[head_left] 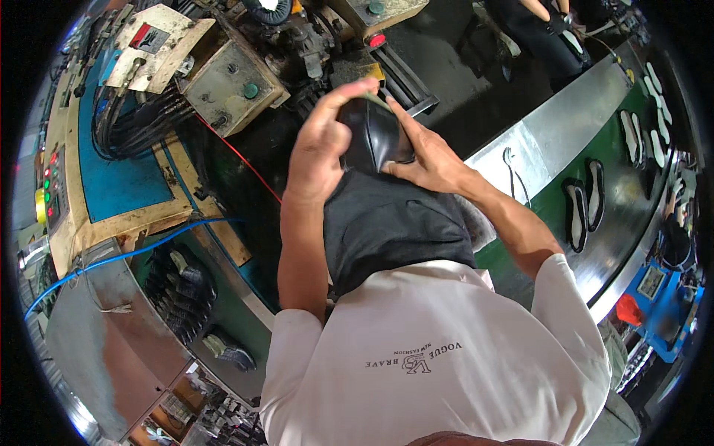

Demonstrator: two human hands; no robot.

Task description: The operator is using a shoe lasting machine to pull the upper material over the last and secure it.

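In front of my lap I hold a smooth black leather shoe upper [364, 134] between both hands. My left hand [320, 145] is on its left side, with a finger reaching to the greenish top edge and the others curled; it is slightly blurred. On the right side, my right hand [430, 156] pinches the leather, thumb low near a fold and fingers along the upper edge. The underside of the piece is hidden. Just beneath lies the dark cloth [401, 223] over my lap.
A machine with a grey control box [234, 89] and a red button [377, 39] stands ahead. At right, black shoe uppers [576, 212] and white insoles [658, 149] lie on a green conveyor. A hooked metal tool [509, 160] rests on the metal ledge. Dark shoes [186, 290] stand left.
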